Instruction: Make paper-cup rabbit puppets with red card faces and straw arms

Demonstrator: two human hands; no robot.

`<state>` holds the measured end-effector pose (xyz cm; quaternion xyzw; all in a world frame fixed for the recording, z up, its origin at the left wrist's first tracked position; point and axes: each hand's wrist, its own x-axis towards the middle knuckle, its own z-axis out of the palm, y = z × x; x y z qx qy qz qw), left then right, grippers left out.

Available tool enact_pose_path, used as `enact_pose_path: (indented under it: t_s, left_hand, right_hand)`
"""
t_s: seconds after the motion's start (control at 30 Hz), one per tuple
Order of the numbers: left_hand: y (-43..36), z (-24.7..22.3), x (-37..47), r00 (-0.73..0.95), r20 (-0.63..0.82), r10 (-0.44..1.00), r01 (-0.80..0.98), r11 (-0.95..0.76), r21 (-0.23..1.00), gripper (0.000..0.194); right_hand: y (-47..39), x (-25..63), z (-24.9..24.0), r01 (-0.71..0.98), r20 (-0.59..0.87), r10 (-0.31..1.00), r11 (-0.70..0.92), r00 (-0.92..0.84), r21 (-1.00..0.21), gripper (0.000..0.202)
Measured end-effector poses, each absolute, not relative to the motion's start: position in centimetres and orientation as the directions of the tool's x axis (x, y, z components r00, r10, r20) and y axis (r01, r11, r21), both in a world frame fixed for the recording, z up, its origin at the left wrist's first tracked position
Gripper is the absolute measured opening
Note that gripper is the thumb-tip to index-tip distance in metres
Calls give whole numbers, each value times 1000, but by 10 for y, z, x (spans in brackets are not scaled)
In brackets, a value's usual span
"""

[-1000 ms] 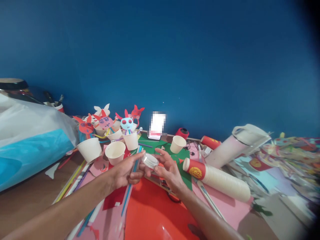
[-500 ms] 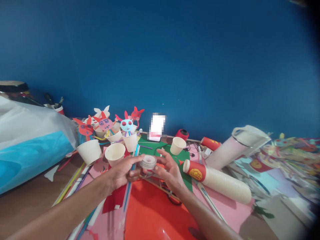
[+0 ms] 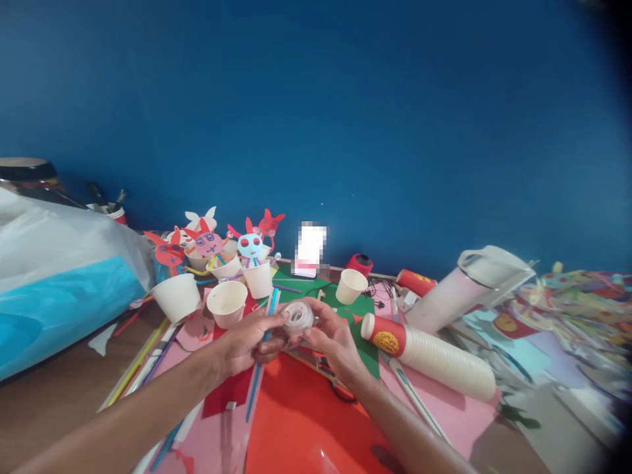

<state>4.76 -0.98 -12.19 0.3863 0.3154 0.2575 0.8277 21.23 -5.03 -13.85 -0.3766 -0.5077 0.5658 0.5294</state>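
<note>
Both hands meet above a red sheet at the centre. My left hand is closed round blue and white strips, and its thumb touches a roll of clear tape. My right hand grips the same roll between thumb and fingers, from the right. The roll's ring faces up toward the camera. Behind my left hand is a white paper cup. Paper-faced figures, one with a light blue face, stand in cups at the back left.
A stack of paper cups lies on the right, beside a white pitcher. Scissors lie partly hidden under my right hand. A large plastic bag fills the left side. A phone stands against the blue wall.
The tape roll has moved slightly right and tilted, so its ring faces the camera more. Both hands still hold it, and the strips remain in my left hand.
</note>
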Motion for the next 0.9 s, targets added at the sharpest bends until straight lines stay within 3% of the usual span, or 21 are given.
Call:
enact_pose_path:
  t_s: [0.23, 0.57, 0.9]
  left_hand:
    - [-9, -125, 48, 671, -322, 668, -180, 568, 803, 18]
    - [-9, -125, 50, 563, -293, 772, -249, 497, 831, 22]
    - [-12, -117, 51, 576, -354, 737, -180, 536, 825, 26]
  right_hand:
    - [-54, 211, -130, -165, 84, 987, 60, -139, -985, 51]
    - [-50, 210, -137, -181, 161, 987, 154, -28, -971, 32]
    - [-50, 211, -136, -63, 112, 994, 112, 0, -992, 26]
